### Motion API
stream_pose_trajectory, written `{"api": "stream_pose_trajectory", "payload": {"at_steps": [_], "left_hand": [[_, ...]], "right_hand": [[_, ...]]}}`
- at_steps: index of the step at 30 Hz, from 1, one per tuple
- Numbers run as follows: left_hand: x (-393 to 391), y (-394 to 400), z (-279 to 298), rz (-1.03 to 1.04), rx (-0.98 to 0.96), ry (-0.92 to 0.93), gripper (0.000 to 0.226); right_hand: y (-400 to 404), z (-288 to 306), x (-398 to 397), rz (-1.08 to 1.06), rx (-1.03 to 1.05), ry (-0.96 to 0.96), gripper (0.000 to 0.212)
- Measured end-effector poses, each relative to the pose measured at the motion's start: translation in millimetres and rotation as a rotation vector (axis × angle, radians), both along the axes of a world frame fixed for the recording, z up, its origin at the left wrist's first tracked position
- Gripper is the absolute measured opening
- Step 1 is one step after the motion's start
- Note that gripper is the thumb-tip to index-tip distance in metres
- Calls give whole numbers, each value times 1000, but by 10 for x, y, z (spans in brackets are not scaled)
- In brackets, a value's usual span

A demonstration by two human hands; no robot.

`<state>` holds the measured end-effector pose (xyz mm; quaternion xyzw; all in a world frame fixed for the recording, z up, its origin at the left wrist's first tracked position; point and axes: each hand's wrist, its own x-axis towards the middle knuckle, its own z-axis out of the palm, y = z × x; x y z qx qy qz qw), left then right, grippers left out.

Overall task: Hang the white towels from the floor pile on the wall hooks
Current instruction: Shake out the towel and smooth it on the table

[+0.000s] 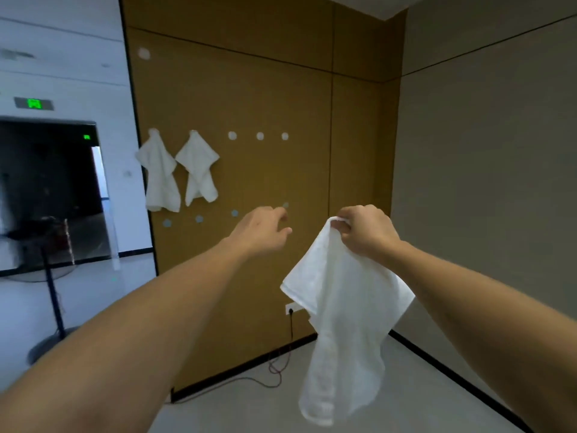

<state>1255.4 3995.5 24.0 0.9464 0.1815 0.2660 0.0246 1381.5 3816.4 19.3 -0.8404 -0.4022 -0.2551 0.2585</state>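
Both bare forearms fill the bottom of the shot, reaching out toward the brown wall panel [249, 98]. Far left, a dark doorway [50, 189] with a green exit sign [34, 104] above it, and a floor fan stand [53, 310] in front. On the panel, two white towels are already up: the first hung towel [159, 176] and just beside it the second hung towel [199, 170], each draped from a hook in the upper row. Three bare round hooks [260, 136] follow to their right, and a lower row of round hooks [199, 219] runs beneath. Now the left hand [262, 228], empty, fingers loosely curled and apart, held out near that lower row. Beside it, the right hand [365, 229] pinches the top corner of a white towel [346, 323], fingers curled tight around the fabric, and the cloth hangs free in the air below, clear of the wall. Behind it, a wall socket [292, 307] with a red cable [278, 367] trailing onto the floor.
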Motion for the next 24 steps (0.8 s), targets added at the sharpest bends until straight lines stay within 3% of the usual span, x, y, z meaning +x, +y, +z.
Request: {"api": "stream_pose_trajectory", "payload": {"at_steps": [11,24], "left_hand": [[1183,1264,389,211,61,8,42],[2252,2504,436,263,86,0,41]], "right_hand": [[1664,324,1384,264,-43,-13,26],[3071,469,2510,339,-52,-46,22]]}}
